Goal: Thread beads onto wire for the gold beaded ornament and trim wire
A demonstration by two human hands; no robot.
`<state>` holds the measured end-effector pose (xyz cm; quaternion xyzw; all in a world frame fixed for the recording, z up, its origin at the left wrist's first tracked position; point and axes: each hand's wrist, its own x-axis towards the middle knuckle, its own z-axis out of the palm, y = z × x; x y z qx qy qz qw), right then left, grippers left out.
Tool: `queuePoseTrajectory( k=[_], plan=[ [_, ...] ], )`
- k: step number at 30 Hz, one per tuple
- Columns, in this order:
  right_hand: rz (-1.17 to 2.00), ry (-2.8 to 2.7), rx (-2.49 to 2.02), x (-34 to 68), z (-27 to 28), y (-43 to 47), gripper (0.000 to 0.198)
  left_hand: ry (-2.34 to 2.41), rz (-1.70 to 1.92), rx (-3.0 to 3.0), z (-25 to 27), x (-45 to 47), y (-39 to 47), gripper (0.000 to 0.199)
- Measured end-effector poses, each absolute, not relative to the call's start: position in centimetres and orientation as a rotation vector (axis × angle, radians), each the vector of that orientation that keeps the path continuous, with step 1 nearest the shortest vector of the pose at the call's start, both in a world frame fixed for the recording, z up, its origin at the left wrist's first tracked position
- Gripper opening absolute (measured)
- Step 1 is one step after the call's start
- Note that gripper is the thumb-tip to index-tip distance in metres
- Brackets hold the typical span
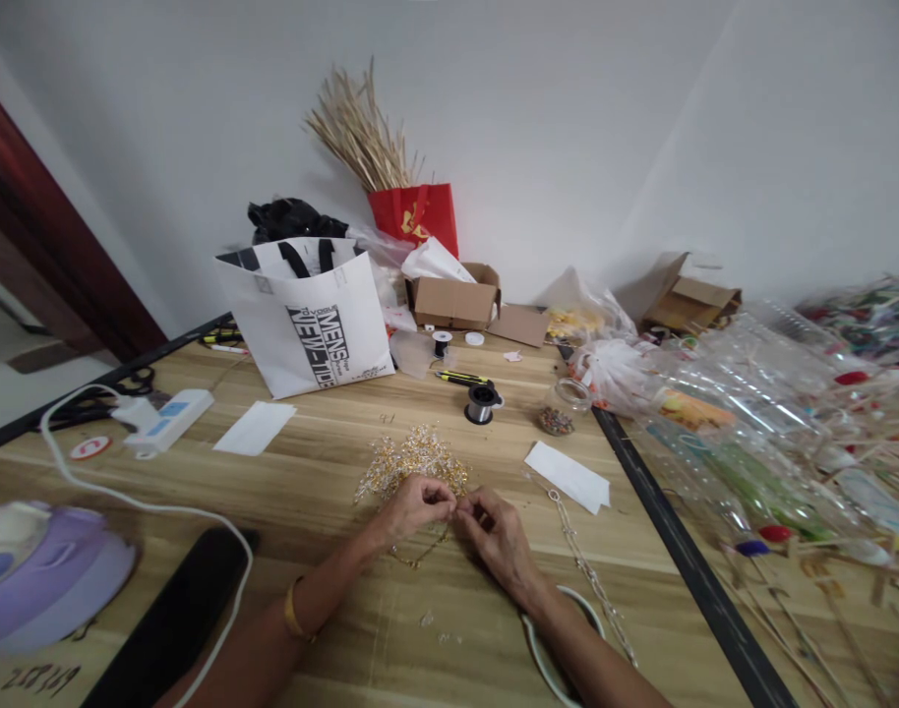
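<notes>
My left hand point(420, 503) and my right hand point(494, 531) meet above the table, thumb and fingers of each pinched together. A thin gold beaded strand point(414, 563) hangs in a loop below their fingertips, its upper end between them; the exact grip is too small to see. Just behind my left hand lies a pile of clear and gold beaded sprays point(412, 457). To the right of my right hand a pale beaded chain point(582, 560) stretches along the table. Under my right forearm is a white ring-shaped thing point(542, 654), partly hidden. A few tiny clear pieces point(427, 619) lie in front.
Behind stand a wire spool point(481, 403), a jar of beads point(560, 413), a white bag point(309, 324) and an open carton point(453, 300). White paper point(568, 476) lies at right, before plastic packages point(715, 393). A power strip point(169, 421), its cord and a purple appliance point(51, 575) occupy the left.
</notes>
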<state>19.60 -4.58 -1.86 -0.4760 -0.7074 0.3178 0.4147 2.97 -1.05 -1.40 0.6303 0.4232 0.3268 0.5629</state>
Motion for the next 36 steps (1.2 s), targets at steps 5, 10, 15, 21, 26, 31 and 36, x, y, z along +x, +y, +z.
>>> queuePoseTrajectory(
  k=[5,10,15,21,26,31,36],
  plan=[
    [0.873,-1.745,-1.206,19.63,-1.62,-4.58,0.014,1.012,0.779,1.511,-1.08,3.03,-1.22,0.013],
    [1.004,-1.638,-1.21,19.59,-1.26,-4.46,0.019,0.973,0.757,1.477,-0.61,3.0,-1.23,0.015],
    [1.03,-1.607,-1.193,19.67,-1.39,-4.33,0.02,0.962,0.734,1.462,-0.68,2.96,-1.08,0.02],
    [1.02,-1.632,-1.178,19.72,-1.53,-4.36,0.019,0.934,0.742,1.439,-1.09,2.88,-0.98,0.024],
    [0.9,-1.714,-1.178,19.72,-1.72,-4.39,0.015,0.92,0.732,1.419,-1.17,2.84,-0.9,0.029],
    [0.817,-1.766,-1.159,19.7,-1.77,-4.46,0.014,0.925,0.724,1.399,-1.18,2.84,-0.83,0.033],
    [0.809,-1.791,-1.152,19.7,-1.72,-4.51,0.013,0.934,0.718,1.39,-0.93,2.86,-0.92,0.033]
  ],
)
